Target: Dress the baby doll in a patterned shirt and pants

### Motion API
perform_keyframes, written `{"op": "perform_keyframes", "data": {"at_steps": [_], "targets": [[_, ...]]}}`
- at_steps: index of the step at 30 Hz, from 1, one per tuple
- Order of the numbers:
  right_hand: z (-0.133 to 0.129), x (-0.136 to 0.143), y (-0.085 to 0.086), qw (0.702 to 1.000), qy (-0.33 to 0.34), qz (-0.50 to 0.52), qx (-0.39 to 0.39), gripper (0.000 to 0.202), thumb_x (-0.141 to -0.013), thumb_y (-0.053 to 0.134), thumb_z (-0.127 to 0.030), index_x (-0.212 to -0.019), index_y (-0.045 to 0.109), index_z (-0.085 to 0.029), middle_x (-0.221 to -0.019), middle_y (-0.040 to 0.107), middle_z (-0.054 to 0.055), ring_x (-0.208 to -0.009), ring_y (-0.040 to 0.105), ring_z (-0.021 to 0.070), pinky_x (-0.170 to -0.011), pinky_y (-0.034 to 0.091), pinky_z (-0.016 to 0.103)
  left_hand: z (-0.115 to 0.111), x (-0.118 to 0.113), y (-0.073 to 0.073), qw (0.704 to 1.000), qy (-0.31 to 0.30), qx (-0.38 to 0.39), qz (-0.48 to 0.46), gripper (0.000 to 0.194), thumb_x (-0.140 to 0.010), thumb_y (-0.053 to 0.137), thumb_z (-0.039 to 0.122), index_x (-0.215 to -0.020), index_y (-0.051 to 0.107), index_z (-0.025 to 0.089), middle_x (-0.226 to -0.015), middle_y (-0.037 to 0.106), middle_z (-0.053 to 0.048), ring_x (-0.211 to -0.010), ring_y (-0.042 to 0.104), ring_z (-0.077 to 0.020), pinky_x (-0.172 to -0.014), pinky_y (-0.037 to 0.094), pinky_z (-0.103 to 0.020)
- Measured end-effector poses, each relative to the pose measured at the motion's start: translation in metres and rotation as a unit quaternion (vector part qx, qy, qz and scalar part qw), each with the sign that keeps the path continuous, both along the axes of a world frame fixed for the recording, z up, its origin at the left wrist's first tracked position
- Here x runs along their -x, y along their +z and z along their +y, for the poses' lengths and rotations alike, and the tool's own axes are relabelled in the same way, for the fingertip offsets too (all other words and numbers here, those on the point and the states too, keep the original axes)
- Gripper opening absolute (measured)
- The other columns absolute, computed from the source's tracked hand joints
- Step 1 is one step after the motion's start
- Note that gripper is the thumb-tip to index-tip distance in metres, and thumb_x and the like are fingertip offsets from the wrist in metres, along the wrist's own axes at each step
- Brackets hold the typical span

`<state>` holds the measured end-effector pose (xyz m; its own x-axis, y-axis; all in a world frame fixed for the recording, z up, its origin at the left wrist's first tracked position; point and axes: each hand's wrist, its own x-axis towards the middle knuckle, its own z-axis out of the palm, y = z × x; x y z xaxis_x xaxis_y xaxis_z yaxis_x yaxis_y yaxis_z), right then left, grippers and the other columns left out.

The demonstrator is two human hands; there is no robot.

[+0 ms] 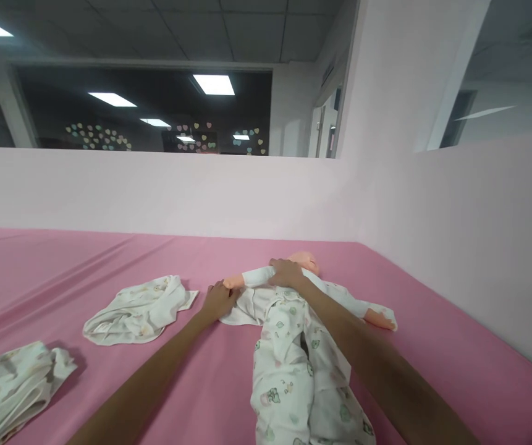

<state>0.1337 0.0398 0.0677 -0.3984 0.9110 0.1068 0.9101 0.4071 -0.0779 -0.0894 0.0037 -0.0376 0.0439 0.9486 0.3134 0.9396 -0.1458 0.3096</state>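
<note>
A baby doll (303,261) lies on its back on the pink sheet, its head away from me. It has on a white long-sleeved top (247,307) and white printed pants (284,377). At the end of its left-side sleeve, my left hand (220,301) is closed around the doll's hand (233,282); the fingertips are partly hidden. My right hand (287,273) wraps over the upper part of that same sleeve (257,276), close to the doll's shoulder. The doll's other arm (379,316) stretches out to the right, beyond my right forearm.
A crumpled white printed garment (138,312) lies left of the doll. Nearer the left edge is a folded printed cloth (13,386). A pink sheet (210,371) covers the surface, bounded by a white wall (164,191) behind and another wall (488,247) on the right.
</note>
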Motion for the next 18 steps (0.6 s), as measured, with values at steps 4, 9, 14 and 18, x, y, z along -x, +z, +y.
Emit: {"op": "perform_keyframes", "data": {"at_steps": [4, 9, 14, 18], "targets": [[-0.002, 0.011, -0.008, 1.0, 0.003, 0.006, -0.005, 0.049, -0.068, 0.07, -0.036, -0.113, 0.061, -0.021, -0.116, 0.065, 0.014, -0.11, 0.058, 0.0336, -0.091, 0.04, 0.045, -0.009, -0.022, -0.005, 0.998, -0.058, -0.022, -0.004, 0.05, -0.098, 0.03, 0.052, -0.093, 0.068, 0.02, -0.106, 0.069, -0.011, -0.114, 0.055, -0.0306, -0.105, 0.026, -0.051], [-0.016, -0.016, -0.009, 0.998, 0.026, 0.053, -0.027, 0.051, -0.081, 0.057, -0.04, -0.13, 0.053, -0.024, -0.13, 0.059, 0.01, -0.119, 0.054, 0.0274, -0.099, 0.038, 0.04, -0.01, -0.046, -0.001, 0.991, -0.069, -0.077, -0.087, 0.041, -0.096, 0.034, 0.039, -0.097, 0.068, 0.016, -0.112, 0.064, -0.016, -0.115, 0.054, -0.032, -0.099, 0.037, -0.047], [-0.054, -0.129, -0.025, 0.974, -0.061, 0.217, -0.033, 0.039, -0.091, 0.041, -0.036, -0.123, 0.057, -0.023, -0.13, 0.06, 0.008, -0.121, 0.052, 0.0237, -0.097, 0.04, 0.034, -0.005, -0.081, 0.012, 0.882, -0.054, 0.005, -0.468, 0.026, -0.085, 0.048, 0.032, -0.083, 0.069, 0.016, -0.089, 0.071, -0.009, -0.087, 0.065, -0.0221, -0.082, 0.049, -0.034], [-0.088, -0.213, -0.05, 0.951, -0.176, 0.245, 0.063, 0.039, -0.084, 0.051, -0.038, -0.117, 0.059, -0.019, -0.112, 0.067, 0.007, -0.099, 0.061, 0.0223, -0.081, 0.044, 0.03, -0.002, -0.113, 0.016, 0.745, -0.034, 0.097, -0.659, 0.009, -0.068, 0.062, 0.02, -0.071, 0.068, 0.014, -0.066, 0.07, -0.006, -0.066, 0.066, -0.0206, -0.065, 0.053, -0.031]]}}
